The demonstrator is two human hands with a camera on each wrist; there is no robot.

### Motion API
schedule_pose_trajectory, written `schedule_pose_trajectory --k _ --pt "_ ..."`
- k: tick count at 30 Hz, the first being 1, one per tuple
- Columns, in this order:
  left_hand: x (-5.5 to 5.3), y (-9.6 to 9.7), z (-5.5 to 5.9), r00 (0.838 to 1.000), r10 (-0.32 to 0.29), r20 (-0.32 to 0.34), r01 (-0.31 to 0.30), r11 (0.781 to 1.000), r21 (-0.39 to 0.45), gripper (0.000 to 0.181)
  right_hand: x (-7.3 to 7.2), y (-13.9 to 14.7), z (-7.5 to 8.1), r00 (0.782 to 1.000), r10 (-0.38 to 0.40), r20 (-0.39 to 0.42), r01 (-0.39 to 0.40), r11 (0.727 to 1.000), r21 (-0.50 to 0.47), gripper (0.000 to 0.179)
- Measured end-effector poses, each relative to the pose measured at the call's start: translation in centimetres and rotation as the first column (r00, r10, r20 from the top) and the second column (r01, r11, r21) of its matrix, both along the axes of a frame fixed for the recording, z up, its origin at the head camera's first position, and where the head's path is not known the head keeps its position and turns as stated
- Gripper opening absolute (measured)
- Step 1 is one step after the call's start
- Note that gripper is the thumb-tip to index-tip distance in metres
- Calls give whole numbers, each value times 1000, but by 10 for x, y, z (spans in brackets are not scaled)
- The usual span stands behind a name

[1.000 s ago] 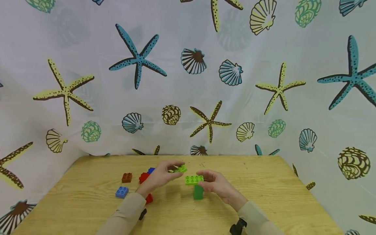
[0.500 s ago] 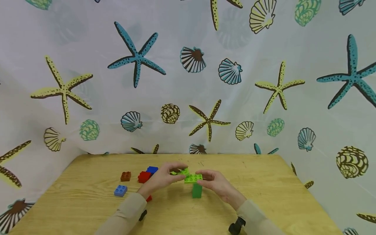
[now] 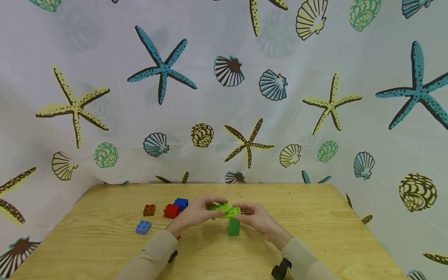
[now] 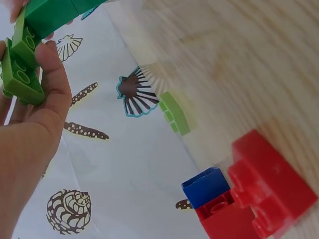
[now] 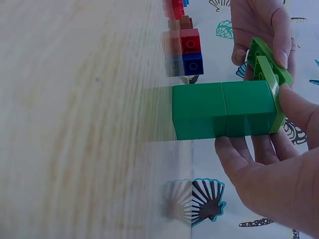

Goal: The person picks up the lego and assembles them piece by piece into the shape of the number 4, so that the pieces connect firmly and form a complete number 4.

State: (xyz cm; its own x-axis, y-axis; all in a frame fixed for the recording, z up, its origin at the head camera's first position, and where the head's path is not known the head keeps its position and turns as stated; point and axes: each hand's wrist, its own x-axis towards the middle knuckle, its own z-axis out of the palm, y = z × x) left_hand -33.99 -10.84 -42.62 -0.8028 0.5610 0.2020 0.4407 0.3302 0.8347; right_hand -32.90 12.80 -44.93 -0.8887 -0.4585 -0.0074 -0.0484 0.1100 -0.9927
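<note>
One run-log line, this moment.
left hand: pinches lime-green studded plastic brick | right hand: holds second lime-green brick atop square green plastic block stack

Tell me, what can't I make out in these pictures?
Head view: most of one red brick, behind the left forearm.
Head view: part of the upper light green brick, covered by the left hand.
Left wrist view: the lower end of the green stack, cut off by the top edge.

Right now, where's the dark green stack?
In the head view, just right of centre: the dark green stack stands on the table, under a lime-green brick and beside the right hand.
</note>
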Motion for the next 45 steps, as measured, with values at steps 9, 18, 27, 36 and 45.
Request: schedule_pose_trajectory --k 9,18,27,36,45 --pt "-1 2 2 996 -8 84 6 1000 25 32 1 -2 3 1000 1 6 -1 1000 -8 51" --pt "-3 8 -4 967 -22 253 -24 984 178 32 1 0 2 1000 15 4 -15 999 -33 49" --pt "-3 14 -6 930 14 367 -108 966 236 43 2 1 2 1000 9 -3 -9 1000 -29 48" --pt "-3 17 -5 910 20 414 -136 957 254 44 3 2 2 1000 12 4 -12 999 -37 49" --pt "-5 7 -3 938 2 347 -59 986 155 38 1 -1 -1 1000 7 6 -6 1000 -24 50"
